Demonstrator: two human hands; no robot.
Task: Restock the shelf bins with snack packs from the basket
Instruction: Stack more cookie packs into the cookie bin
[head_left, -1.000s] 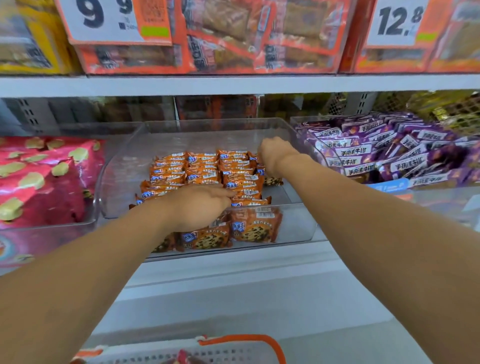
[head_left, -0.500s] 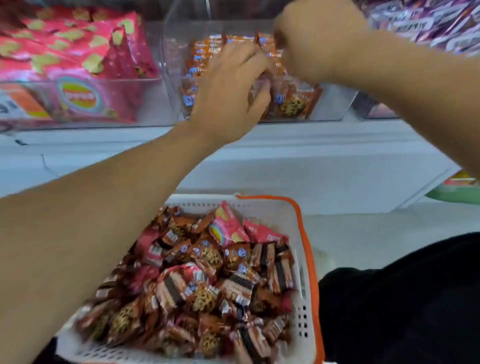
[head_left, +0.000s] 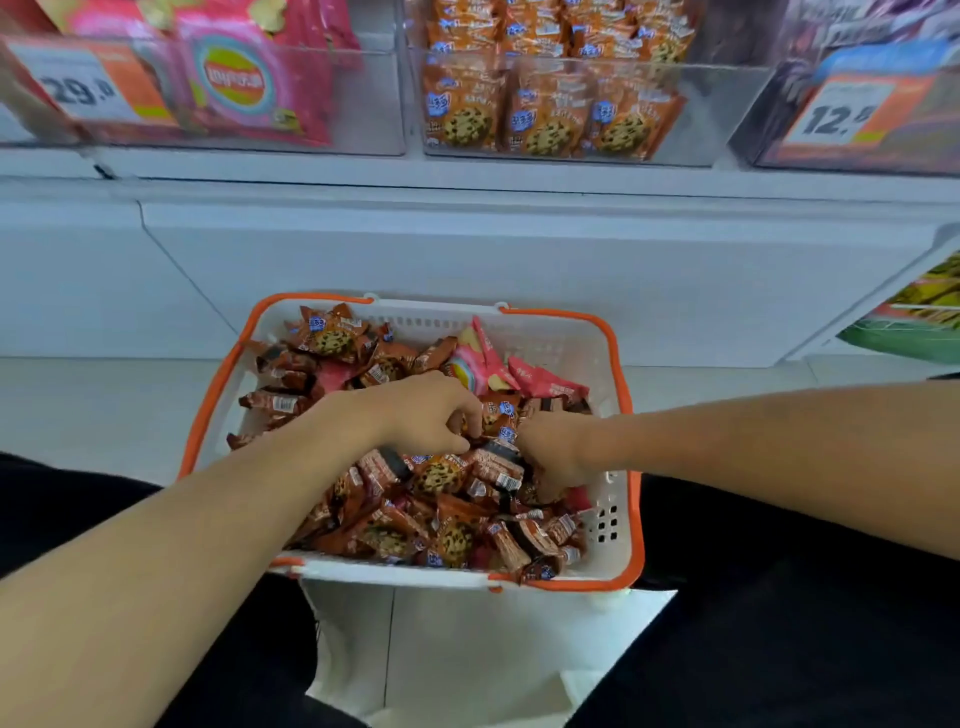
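With both the left hand (head_left: 426, 415) and right hand (head_left: 558, 454) curled on cookie packs (head_left: 441, 475) in the basket (head_left: 621, 364), lift only matching packs for the middle bin (head_left: 696, 119) above the basket.

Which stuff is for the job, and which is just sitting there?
For the job: basket, cookie packs in it, middle clear bin, left hand, right hand.
Just there: pink chip bags, price tags.
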